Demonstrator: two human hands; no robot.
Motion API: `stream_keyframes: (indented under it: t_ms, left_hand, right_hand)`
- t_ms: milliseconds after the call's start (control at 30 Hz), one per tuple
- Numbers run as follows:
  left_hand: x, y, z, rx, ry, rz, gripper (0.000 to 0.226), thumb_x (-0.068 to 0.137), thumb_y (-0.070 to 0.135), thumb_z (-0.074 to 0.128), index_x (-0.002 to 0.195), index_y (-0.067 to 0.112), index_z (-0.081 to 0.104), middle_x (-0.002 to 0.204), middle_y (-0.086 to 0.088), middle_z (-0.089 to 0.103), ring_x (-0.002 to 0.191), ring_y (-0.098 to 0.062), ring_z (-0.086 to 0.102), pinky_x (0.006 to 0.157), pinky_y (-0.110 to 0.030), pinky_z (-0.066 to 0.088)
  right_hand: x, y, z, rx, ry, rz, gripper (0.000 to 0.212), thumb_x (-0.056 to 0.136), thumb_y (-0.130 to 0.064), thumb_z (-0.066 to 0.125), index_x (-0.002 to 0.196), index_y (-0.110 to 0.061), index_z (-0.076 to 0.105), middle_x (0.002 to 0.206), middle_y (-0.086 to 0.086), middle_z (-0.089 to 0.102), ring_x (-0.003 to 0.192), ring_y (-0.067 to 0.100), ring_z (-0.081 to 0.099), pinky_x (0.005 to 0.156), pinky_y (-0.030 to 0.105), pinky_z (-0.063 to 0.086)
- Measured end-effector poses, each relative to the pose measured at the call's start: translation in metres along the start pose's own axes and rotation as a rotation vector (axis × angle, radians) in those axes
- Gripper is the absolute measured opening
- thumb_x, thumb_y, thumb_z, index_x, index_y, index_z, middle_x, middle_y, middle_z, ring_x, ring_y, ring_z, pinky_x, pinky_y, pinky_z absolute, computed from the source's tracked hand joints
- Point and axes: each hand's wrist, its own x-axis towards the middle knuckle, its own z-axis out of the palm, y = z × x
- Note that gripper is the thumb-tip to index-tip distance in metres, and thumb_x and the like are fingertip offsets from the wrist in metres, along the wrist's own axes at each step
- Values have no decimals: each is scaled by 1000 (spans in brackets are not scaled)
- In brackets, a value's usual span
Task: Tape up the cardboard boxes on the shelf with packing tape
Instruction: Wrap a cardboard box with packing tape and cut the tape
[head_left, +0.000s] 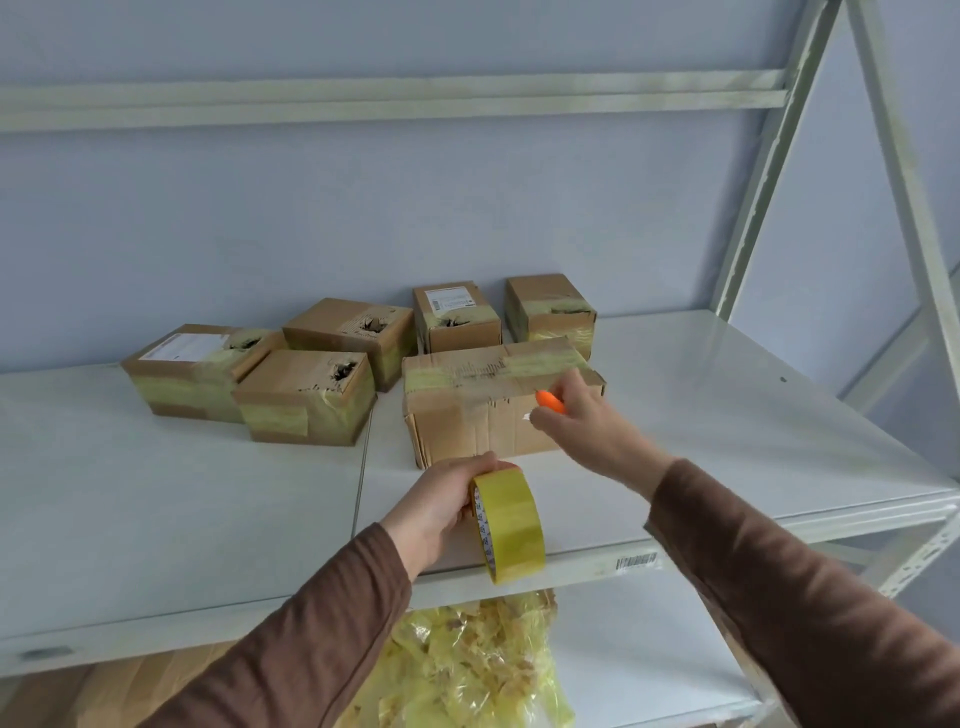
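Nearest to us, below the shelf (727, 415) edge, lay a bag of crumpled yellow tape scraps (478, 660). Our left hand (447, 499) gripped the roll of packing tape (511, 525) by its core, holding it upright just in front of the large cardboard box (493, 405). Our right hand (576, 415) was clenched around an orange cutter (549, 401), its pale tip showing against the box's front right face. Five smaller boxes (306, 395) stood behind and to the left, each already banded with yellowish tape, so we judged the large box to be the one in hand. Whether a strip ran from roll to box we could not tell. To cut cleanly, we judged it best to keep the roll pulled taut and low, draw the blade across the tape rather than into the cardboard, keep the left fingers clear of the edge, then press the free end flat over the seam.
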Motion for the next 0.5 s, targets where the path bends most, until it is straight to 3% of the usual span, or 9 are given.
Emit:
stream_keyframes:
  t_ms: [100, 167, 267, 333, 433, 500]
  left_hand:
    - [-2, 2, 0, 49, -6, 13, 40, 106, 35, 51, 113, 6, 78, 118, -17, 75, 121, -36, 64, 102, -39, 46]
    - [-3, 3, 1, 50, -12, 14, 42, 107, 35, 50, 116, 3, 76, 121, -20, 73, 122, -38, 63, 108, -44, 45]
    - [-2, 4, 1, 33, -39, 12, 44, 107, 33, 49, 121, -2, 72, 126, -24, 69, 113, -37, 65, 104, -43, 46]
    - [-2, 5, 1, 21, -58, 14, 44, 107, 30, 49, 122, -5, 70, 127, -26, 68, 108, -31, 64, 107, -44, 45]
    - [-1, 5, -1, 13, -65, 5, 43, 107, 29, 49, 121, -6, 70, 127, -26, 68, 113, -35, 64, 114, -47, 40]
    - [2, 4, -2, 5, -70, -2, 41, 107, 28, 50, 119, -5, 72, 125, -25, 69, 122, -40, 62, 116, -49, 38]
  right_hand:
    - [14, -6, -5, -232, -75, -166, 17, 97, -34, 64, 95, -21, 53, 87, 0, 65, 74, 18, 66, 60, 28, 47]
    - [19, -7, -9, -367, -65, -282, 17, 96, -36, 68, 95, -22, 59, 87, -3, 64, 79, 21, 62, 65, 31, 44]
    - [21, -4, -7, -492, -55, -436, 18, 102, -39, 57, 108, -23, 51, 85, -4, 60, 75, 21, 58, 63, 34, 40]
    - [23, -4, -5, -554, -77, -521, 18, 106, -41, 48, 109, -24, 43, 82, -2, 60, 70, 23, 58, 60, 38, 45]
    - [30, -7, -3, -693, -73, -619, 20, 107, -42, 47, 112, -23, 46, 90, -1, 65, 71, 24, 60, 61, 38, 49]
    - [35, -9, 1, -743, -76, -650, 20, 106, -40, 50, 116, -22, 50, 94, -3, 66, 71, 20, 58, 57, 31, 40]
